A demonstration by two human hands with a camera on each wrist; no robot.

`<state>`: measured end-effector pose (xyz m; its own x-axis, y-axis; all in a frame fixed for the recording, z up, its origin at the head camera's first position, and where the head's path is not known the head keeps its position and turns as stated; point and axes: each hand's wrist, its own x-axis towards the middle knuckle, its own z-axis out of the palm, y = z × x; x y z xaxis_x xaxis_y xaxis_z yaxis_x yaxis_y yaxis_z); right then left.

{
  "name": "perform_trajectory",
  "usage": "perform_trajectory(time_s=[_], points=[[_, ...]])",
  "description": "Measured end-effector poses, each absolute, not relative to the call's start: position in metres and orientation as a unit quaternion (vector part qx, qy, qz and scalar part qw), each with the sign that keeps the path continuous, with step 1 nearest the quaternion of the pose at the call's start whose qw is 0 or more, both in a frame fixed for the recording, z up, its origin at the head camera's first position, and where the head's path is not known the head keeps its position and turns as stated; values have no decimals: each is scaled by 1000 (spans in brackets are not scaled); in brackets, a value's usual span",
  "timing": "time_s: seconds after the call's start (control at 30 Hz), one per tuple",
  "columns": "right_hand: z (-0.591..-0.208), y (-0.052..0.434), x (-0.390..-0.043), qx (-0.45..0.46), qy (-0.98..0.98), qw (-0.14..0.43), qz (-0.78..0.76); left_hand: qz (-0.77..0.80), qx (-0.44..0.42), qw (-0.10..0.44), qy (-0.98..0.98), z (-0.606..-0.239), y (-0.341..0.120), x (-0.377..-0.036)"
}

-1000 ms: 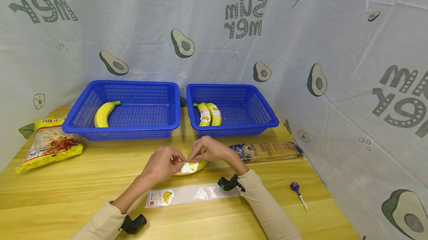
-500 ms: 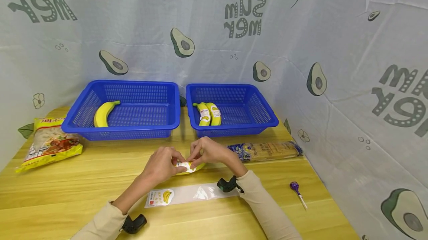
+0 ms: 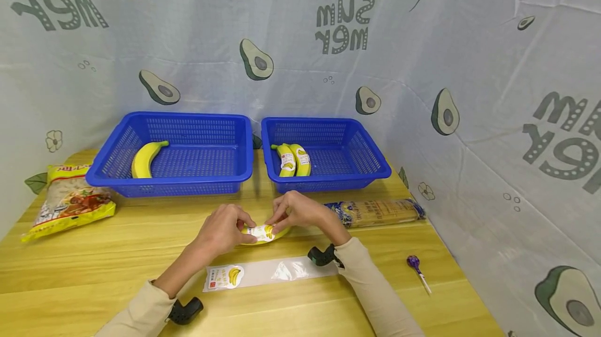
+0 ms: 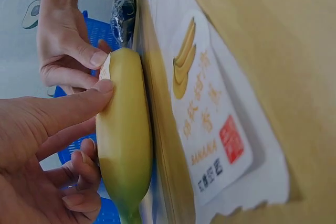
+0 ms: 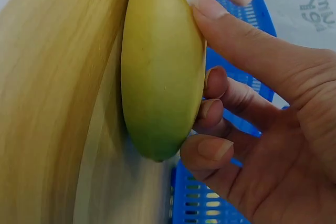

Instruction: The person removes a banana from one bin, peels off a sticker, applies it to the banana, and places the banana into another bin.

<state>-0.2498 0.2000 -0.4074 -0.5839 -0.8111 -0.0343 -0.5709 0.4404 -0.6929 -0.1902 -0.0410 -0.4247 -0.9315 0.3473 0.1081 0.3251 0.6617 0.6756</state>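
Banana (image 3: pixel 263 235) on table (image 3: pixel 117 253), before two baskets (image 3: pixel 171 154).

I read "BANANA" on the sticker sheet (image 4: pixel 210 129) just beside the banana (image 4: pixel 123 135); the backdrop (image 3: pixel 341 24) shows mirrored "SUMMER".

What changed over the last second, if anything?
Little changed. Both hands, left hand and right hand, keep pressing the sticker onto the banana on the table, sinking slightly. Baskets, label strip and lollipop stayed put.
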Motion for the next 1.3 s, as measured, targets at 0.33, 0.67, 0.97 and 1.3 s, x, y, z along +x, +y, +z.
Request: perform_trajectory(time_s=[0.33, 0.67, 0.97, 1.3], points=[[-405, 204, -252, -401, 836, 197, -319, 350, 168, 31, 921, -421, -47, -193], [-405, 204, -251, -395, 839, 200, -315, 322, 194, 29, 926, -419, -49, -193], [-402, 203, -251, -440, 833, 166, -291, 275, 239, 30, 931, -421, -50, -192], [-403, 198, -247, -453, 832, 161, -275, 276, 256, 19, 926, -421, -45, -187]])
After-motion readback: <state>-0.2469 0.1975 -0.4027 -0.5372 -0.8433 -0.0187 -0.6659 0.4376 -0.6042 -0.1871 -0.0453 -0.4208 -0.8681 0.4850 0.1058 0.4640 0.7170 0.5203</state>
